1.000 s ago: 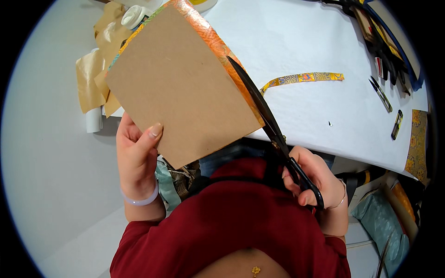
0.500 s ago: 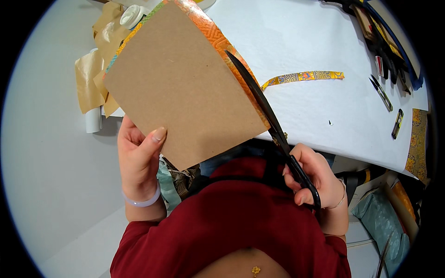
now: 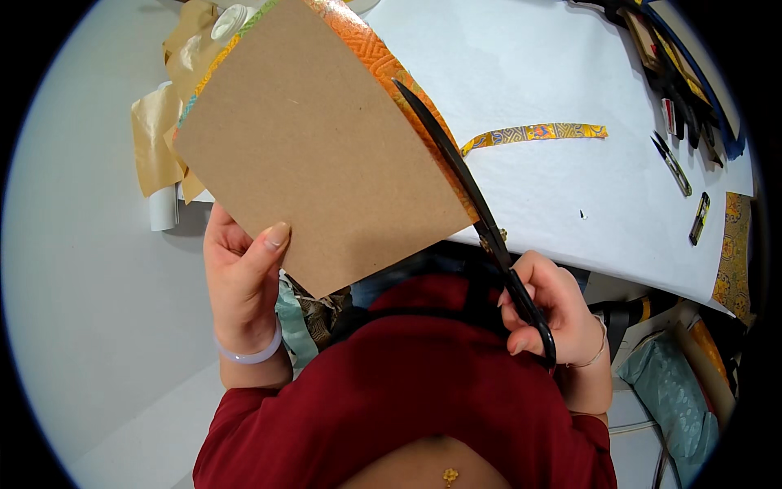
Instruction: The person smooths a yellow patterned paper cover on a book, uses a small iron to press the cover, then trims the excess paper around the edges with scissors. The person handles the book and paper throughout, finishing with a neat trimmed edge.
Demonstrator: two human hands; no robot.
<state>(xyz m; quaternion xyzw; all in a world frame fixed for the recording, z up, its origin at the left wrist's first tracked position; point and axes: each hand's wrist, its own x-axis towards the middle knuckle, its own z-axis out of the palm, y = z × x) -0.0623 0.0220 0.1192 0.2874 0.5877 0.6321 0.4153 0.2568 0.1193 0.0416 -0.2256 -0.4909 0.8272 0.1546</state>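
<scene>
A brown board [image 3: 326, 163] is held up in front of me, tilted, by its lower left edge. My left hand [image 3: 248, 253] grips it, thumb on top and the other fingers beneath. Shiny patterned brocade [image 3: 358, 39], mostly orange, shows as a border along the board's right edge, with green and yellow at its upper left. My right hand [image 3: 554, 306] is closed round the handles of large black scissors [image 3: 456, 167]. Their long blade lies along the orange border. The other blade is mostly hidden under the board.
A curved yellow brocade strip [image 3: 533, 132] lies on the white-covered table [image 3: 521, 65]. Thread snips [image 3: 672, 165] and a small cutter [image 3: 699, 218] lie at the right, near a brocade piece [image 3: 733, 257]. Tan paper [image 3: 157, 143] and a white roll [image 3: 163, 210] are at the left.
The board has shifted slightly left. The scissors' handles have drawn a little to the left, closer to the board's line, and the blade has moved slightly with the border.
</scene>
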